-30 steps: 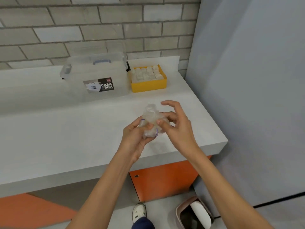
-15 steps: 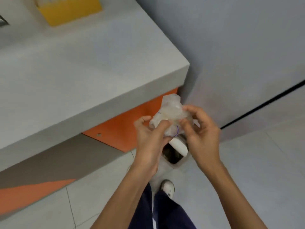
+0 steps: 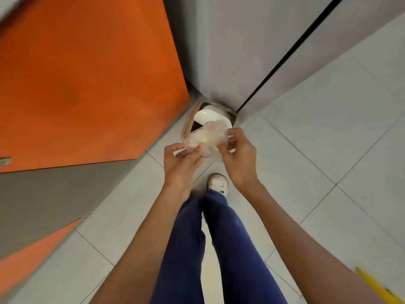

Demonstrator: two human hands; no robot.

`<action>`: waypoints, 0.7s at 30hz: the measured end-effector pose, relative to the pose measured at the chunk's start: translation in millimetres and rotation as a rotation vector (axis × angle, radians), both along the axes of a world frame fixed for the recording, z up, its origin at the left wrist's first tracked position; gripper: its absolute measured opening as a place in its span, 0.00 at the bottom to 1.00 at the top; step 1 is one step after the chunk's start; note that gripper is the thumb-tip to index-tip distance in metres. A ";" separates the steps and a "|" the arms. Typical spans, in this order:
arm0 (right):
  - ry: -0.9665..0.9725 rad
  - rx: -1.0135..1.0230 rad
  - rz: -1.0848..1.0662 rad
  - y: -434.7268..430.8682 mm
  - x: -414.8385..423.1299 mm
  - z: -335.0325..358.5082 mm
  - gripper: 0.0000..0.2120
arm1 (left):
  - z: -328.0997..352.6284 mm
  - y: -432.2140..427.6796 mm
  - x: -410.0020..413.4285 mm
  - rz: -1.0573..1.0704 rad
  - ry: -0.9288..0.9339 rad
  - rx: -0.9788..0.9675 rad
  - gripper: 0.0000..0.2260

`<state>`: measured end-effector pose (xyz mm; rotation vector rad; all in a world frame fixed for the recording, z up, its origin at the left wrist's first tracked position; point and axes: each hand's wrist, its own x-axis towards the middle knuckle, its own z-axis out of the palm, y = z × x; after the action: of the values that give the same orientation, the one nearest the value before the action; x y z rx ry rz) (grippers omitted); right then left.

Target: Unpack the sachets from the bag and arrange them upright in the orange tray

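A crumpled clear plastic bag (image 3: 206, 137) is held between both hands, low over the floor. My left hand (image 3: 182, 165) pinches its near left side with thumb and fingers. My right hand (image 3: 237, 159) grips its right side with curled fingers. The bag hangs right above a small floor bin (image 3: 188, 126) with a white swing lid (image 3: 210, 117). The orange tray and the sachets are out of view.
An orange cabinet front (image 3: 87, 80) fills the upper left, with a grey panel (image 3: 43, 198) below it. A grey wall (image 3: 252, 51) stands behind the bin. My legs in blue trousers (image 3: 219, 249) and a white shoe (image 3: 218, 183) stand on the pale tiled floor (image 3: 328, 150).
The view has tilted down from the counter to the floor. Both hands have carried the crumpled bag off the counter and down to just above the bin.
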<state>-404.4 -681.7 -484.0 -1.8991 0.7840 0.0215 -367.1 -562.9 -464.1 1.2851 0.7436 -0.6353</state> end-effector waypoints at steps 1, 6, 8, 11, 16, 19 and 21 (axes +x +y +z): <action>0.049 0.039 -0.029 0.6 -2.0 -21.6 0.08 | -27.5 -2.0 1.4 0.009 0.013 0.045 0.14; 0.215 0.066 -0.016 2.8 6.7 -104.4 0.09 | -135.1 -12.6 23.4 -0.040 0.055 0.195 0.11; 0.271 0.069 0.012 3.0 12.9 -134.5 0.09 | -173.9 -13.6 32.8 -0.092 0.093 0.244 0.10; 0.319 0.067 0.029 2.4 22.6 -170.3 0.10 | -217.6 -13.5 44.6 -0.177 0.148 0.260 0.08; 0.391 0.029 0.177 -3.5 36.3 -210.2 0.14 | -249.9 -20.8 52.4 -0.435 0.191 0.170 0.13; 0.428 0.045 0.234 -4.4 37.1 -222.8 0.15 | -254.9 -22.7 47.0 -0.548 0.195 0.169 0.19; 0.454 0.076 0.227 -3.1 34.5 -223.1 0.17 | -250.5 -19.2 41.7 -0.582 0.216 0.172 0.20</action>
<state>-370.0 -684.8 -707.1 -1.9250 0.8455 0.6326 -325.3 -582.1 -714.6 1.6236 0.6041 -1.2148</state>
